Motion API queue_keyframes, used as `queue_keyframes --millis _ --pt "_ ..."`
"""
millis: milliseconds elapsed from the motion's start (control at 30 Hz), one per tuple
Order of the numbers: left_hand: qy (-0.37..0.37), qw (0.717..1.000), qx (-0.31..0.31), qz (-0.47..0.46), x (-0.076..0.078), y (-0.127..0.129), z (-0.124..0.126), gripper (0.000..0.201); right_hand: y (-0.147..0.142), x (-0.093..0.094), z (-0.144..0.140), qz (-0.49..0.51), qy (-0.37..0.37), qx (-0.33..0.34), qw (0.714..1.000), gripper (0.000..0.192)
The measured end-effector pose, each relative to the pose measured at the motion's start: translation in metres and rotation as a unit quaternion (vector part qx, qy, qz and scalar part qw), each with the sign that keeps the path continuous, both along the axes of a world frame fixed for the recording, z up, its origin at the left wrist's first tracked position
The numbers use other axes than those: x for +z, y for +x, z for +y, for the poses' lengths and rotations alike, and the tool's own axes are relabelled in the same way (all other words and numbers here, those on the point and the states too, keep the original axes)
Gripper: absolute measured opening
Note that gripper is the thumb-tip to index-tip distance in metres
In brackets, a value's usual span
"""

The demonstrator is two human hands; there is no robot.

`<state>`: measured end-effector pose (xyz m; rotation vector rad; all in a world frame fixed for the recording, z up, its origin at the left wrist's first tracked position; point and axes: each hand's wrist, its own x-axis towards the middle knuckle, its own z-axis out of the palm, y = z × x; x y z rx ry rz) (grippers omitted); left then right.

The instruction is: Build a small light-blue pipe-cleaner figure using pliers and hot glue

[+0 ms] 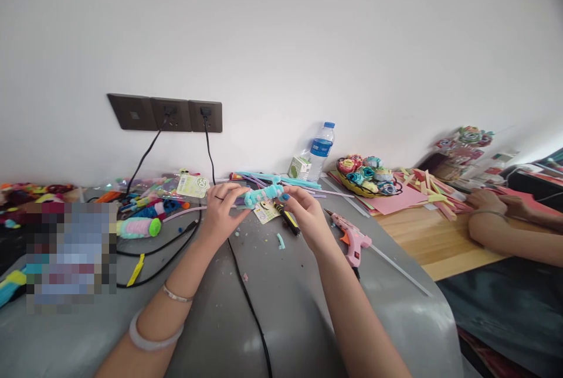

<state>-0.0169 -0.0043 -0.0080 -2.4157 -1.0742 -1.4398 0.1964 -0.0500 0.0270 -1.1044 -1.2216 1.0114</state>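
Observation:
Both my hands hold a light-blue fuzzy pipe-cleaner figure with some pink on it, just above the grey table. My left hand pinches its left end between thumb and fingers. At its right end, the fingertips of my right hand close on it. Beneath lie a small printed card and a black-and-yellow tool handle, whose far end is hidden. A short light-blue pipe-cleaner scrap rests nearer me. Right of my right hand lies a pink hot glue gun with a clear glue stick in it.
Black cables cross the table. Pipe cleaners and a pink-and-green fuzzy piece lie left. A water bottle, small box and basket of paper flowers stand behind. Another person's arms rest at the wooden table.

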Motion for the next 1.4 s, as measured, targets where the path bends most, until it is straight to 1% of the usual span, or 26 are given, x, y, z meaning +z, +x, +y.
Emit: queue_keyframes --millis 233,400,600,800,1267,1400 --pt "0.015 1.000 -0.008 0.002 0.0004 0.0008 -0.0015 0.029 -0.0007 0.0028 0.0001 0.017 -0.002 -0.002 1.000 0.032" --pt "0.012 1.000 -0.004 0.000 0.0006 0.0015 -0.0016 0.028 -0.0017 0.0042 -0.0005 0.017 -0.001 -0.001 1.000 0.030" --pt "0.051 0.999 -0.018 0.002 0.0017 0.0016 -0.0017 0.031 0.0028 0.0025 -0.0021 0.036 0.002 0.009 0.999 0.028" --pt "0.054 0.998 -0.020 0.004 0.0019 0.0016 -0.0021 0.033 0.0030 0.0026 -0.0017 0.059 0.013 0.021 0.998 0.026" --pt "0.065 0.998 -0.017 0.012 0.0021 0.0015 -0.0024 0.032 0.0003 0.0067 -0.0025 0.002 0.032 -0.015 0.999 0.026" --pt "0.064 0.998 -0.013 0.009 0.0018 0.0015 -0.0024 0.033 0.0016 0.0086 -0.0052 0.001 0.029 -0.013 0.999 0.025"
